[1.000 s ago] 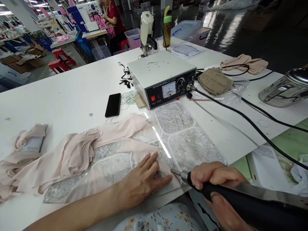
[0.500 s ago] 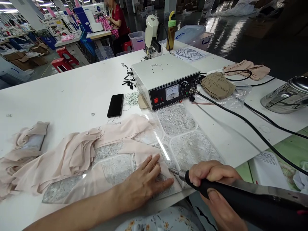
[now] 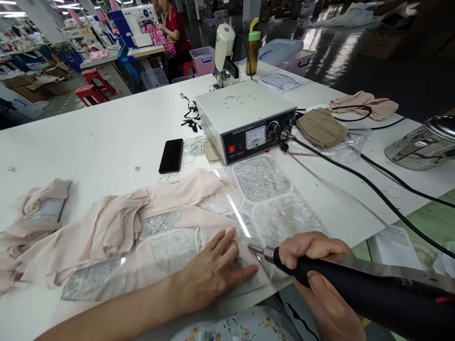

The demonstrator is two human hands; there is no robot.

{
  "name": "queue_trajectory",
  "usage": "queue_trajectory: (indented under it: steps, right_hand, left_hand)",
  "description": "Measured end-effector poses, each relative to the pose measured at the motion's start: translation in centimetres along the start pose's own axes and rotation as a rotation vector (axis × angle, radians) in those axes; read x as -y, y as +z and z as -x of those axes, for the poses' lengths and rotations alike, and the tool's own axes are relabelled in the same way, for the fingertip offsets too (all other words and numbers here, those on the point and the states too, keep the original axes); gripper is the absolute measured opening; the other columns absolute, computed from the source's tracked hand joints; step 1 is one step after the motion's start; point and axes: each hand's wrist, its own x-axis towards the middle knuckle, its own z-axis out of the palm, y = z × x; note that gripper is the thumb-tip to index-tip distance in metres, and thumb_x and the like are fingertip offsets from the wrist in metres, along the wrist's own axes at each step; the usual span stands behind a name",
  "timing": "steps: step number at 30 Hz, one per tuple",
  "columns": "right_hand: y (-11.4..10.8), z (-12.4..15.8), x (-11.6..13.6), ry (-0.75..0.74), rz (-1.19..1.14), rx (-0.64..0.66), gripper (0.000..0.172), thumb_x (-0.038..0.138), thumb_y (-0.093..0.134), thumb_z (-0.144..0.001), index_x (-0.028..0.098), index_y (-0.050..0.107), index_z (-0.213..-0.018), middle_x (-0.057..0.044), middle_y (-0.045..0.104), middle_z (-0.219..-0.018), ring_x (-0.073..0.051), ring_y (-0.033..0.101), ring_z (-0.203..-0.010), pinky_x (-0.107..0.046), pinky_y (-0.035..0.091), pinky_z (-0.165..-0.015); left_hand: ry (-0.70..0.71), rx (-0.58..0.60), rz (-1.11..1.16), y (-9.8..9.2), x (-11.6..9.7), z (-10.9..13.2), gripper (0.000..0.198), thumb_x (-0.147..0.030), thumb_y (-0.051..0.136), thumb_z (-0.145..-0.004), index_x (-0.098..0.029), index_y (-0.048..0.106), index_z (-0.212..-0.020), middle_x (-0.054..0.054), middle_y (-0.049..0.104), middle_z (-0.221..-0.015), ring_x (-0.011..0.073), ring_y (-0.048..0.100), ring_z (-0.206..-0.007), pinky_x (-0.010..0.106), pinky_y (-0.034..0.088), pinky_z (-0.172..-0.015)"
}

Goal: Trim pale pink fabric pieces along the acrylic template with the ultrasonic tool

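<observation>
My left hand (image 3: 216, 267) lies flat with fingers spread, pressing a thin pale pink fabric piece (image 3: 215, 225) onto a clear-topped, grey-patterned mat (image 3: 284, 218). Wrapped in my right hand (image 3: 313, 255) is a black-handled ultrasonic cutter (image 3: 341, 284). Its slim metal tip points left and meets, or nearly meets, the fabric's right edge close to my left fingers. More pink fabric (image 3: 117, 222) lies in loose layers left of my hand, part of it on the mat.
A control box (image 3: 259, 123) with a dial and lit red switch stands behind the mat, its black cable (image 3: 355, 175) running right. Nearby are a phone (image 3: 171, 156), brown card patterns (image 3: 322, 129), a glass jar (image 3: 419, 142) and a bottle (image 3: 252, 53). A person (image 3: 174, 33) sits beyond the table.
The cutter's tip has shifted very slightly up and left along the fabric edge. My left hand stays in the same place.
</observation>
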Motion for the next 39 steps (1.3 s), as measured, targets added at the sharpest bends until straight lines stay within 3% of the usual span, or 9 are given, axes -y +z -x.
queue_trajectory:
  steps: [14,24,28,39]
  right_hand:
    - [0.1,-0.3,-1.4,-0.021,-0.035,-0.088,0.011,0.027,0.063,-0.081,0.021,0.054,-0.082,-0.002,0.053,-0.078,-0.017,0.056,-0.070,-0.038,0.052,-0.062]
    - [0.7,-0.8,-0.8,-0.052,0.006,-0.026,0.007,0.025,0.059,-0.084,0.021,0.053,-0.083,-0.002,0.052,-0.077,-0.016,0.054,-0.066,-0.036,0.051,-0.059]
    - [1.3,-1.5,-0.6,-0.081,-0.006,-0.058,0.006,0.025,0.059,-0.083,0.021,0.054,-0.082,-0.001,0.050,-0.075,-0.016,0.053,-0.064,-0.035,0.050,-0.058]
    - [1.2,-1.8,-1.6,-0.069,0.013,-0.041,0.008,0.022,0.060,-0.082,0.021,0.052,-0.083,-0.002,0.053,-0.078,-0.015,0.056,-0.066,-0.036,0.052,-0.060]
  left_hand:
    - [0.003,-0.014,-0.010,-0.1,-0.1,-0.1,0.046,-0.021,0.057,-0.089,-0.027,0.049,-0.134,0.012,0.051,-0.109,0.0405,0.038,-0.131,0.056,0.041,-0.102]
    - [0.011,-0.036,-0.022,-0.1,-0.2,-0.1,0.044,-0.022,0.057,-0.090,-0.027,0.050,-0.134,0.012,0.052,-0.110,0.0402,0.040,-0.130,0.056,0.042,-0.101]
    - [0.007,-0.052,-0.047,-0.1,-0.2,-0.1,0.042,-0.022,0.056,-0.091,-0.028,0.052,-0.132,0.013,0.052,-0.111,0.0392,0.041,-0.129,0.056,0.042,-0.100]
    - [0.007,-0.106,-0.069,0.1,-0.2,-0.2,0.038,-0.023,0.056,-0.092,-0.028,0.054,-0.129,0.012,0.052,-0.108,0.0386,0.043,-0.127,0.054,0.044,-0.099]
